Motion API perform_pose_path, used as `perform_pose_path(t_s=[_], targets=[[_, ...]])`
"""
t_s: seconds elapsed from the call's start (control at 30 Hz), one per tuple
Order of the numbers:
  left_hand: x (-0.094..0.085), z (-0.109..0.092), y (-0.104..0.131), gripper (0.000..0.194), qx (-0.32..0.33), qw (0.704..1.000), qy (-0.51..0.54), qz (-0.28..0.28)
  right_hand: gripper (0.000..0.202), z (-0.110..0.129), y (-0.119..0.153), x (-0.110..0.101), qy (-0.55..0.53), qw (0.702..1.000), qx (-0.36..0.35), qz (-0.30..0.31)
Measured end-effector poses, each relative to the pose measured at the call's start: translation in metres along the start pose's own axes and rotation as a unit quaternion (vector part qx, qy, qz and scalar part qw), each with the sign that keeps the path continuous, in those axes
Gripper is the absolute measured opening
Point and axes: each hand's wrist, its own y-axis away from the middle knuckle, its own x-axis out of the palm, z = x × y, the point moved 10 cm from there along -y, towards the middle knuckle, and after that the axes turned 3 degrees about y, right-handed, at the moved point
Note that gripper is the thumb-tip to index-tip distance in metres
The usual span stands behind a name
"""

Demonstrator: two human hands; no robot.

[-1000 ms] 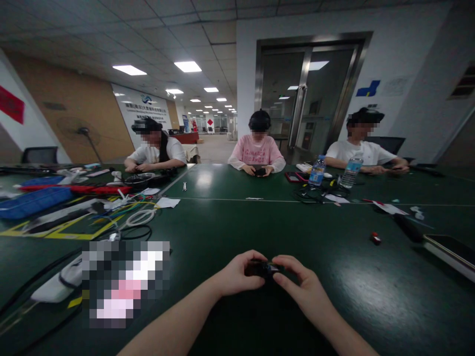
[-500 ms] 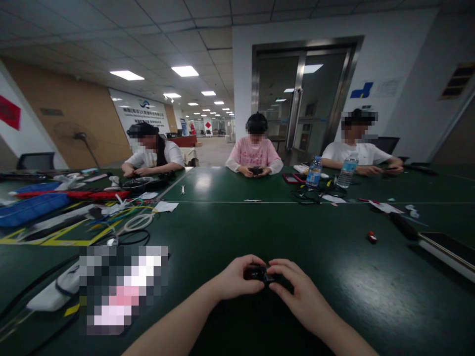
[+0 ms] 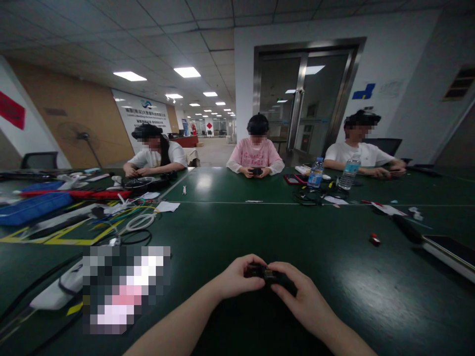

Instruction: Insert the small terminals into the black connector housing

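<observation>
A small black object (image 3: 268,275), with a lighter metallic-looking patch near its middle, spans the gap between my hands just above the table. My left hand (image 3: 240,278) is closed round its left end, thumb below and fingers above. At its right side, my right hand (image 3: 302,289) pinches it between thumb and fingers. The fingers hide much of it, so its exact kind cannot be made out, nor whether it is one piece or two.
On the dark green table (image 3: 222,232) lie a power strip (image 3: 55,291), cables (image 3: 139,222) and a blue tray (image 3: 35,207) at left. A small red item (image 3: 374,240) and a black-topped device (image 3: 452,254) lie right. Water bottles (image 3: 315,174) and three seated people are beyond.
My right fingers have shifted on the black object, and more of its metallic-looking patch shows. My left hand keeps its grip. The whole view has moved slightly.
</observation>
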Motion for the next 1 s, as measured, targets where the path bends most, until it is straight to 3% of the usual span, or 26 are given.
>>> perform_pose_path(t_s=[0.37, 0.6, 0.77, 1.0], targets=[[-0.003, -0.005, 0.000, 0.054, 0.048, 0.999, 0.018, -0.006, 0.020, 0.003, -0.004, -0.002, -0.009, 1.000, -0.018, 0.000], [-0.002, -0.009, 0.001, 0.028, 0.036, 0.999, 0.028, -0.007, 0.027, -0.004, -0.003, -0.007, -0.016, 0.999, 0.009, -0.027], [-0.004, -0.008, 0.001, 0.028, 0.041, 0.998, 0.034, -0.016, 0.029, -0.010, -0.002, -0.009, -0.022, 0.999, 0.036, -0.033], [-0.004, -0.010, 0.001, 0.036, 0.059, 0.997, 0.043, -0.024, 0.019, -0.001, -0.003, -0.009, -0.011, 0.999, -0.004, -0.036]])
